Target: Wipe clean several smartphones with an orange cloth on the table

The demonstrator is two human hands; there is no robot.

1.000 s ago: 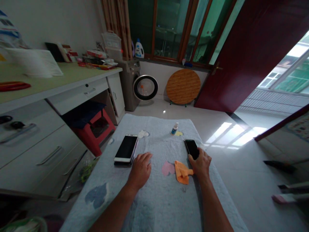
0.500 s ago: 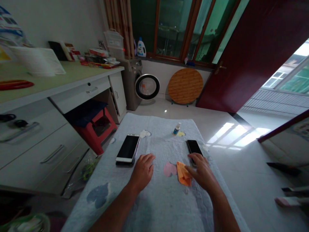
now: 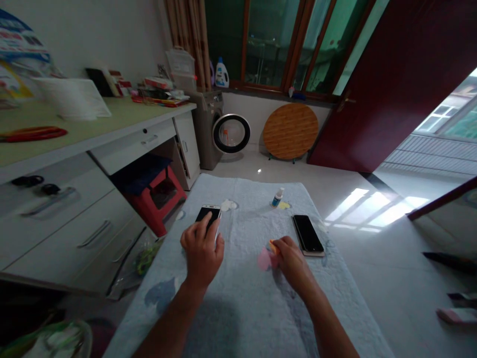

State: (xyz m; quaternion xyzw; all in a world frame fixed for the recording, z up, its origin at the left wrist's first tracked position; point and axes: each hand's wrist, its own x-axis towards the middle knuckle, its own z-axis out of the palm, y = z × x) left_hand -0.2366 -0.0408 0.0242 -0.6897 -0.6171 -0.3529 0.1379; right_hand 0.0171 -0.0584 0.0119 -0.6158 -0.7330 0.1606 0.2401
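On the towel (image 3: 246,308): left hand (image 3: 202,248), moved up to 11 o'clock since a second ago, fingers now grasping the white phone (image 3: 209,215). Right hand (image 3: 292,258) has left the black phone (image 3: 307,234) at 1 o'clock, fingers bunched over the orange cloth (image 3: 273,245). Bottle (image 3: 278,197) at 12.

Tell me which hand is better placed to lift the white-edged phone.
Left. The left hand already lies on the white-edged phone, while the right hand is closed on the orange cloth beside the black phone.
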